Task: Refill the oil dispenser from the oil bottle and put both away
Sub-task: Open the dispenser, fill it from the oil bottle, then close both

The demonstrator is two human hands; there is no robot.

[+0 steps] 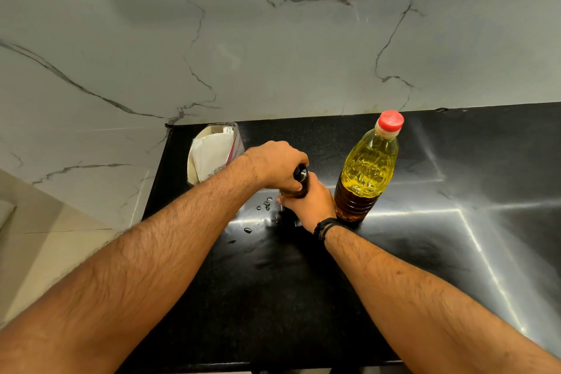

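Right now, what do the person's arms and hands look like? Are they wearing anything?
Both forearms are bare and hairy, with no sleeves showing. The right wrist wears a black braided band. The left hand and right hand have no gloves.

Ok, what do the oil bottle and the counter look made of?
Oil bottle: clear plastic by the look, ribbed walls showing yellow oil, matte red cap. Counter: polished black stone, probably granite; it mirrors the light in bright streaks.
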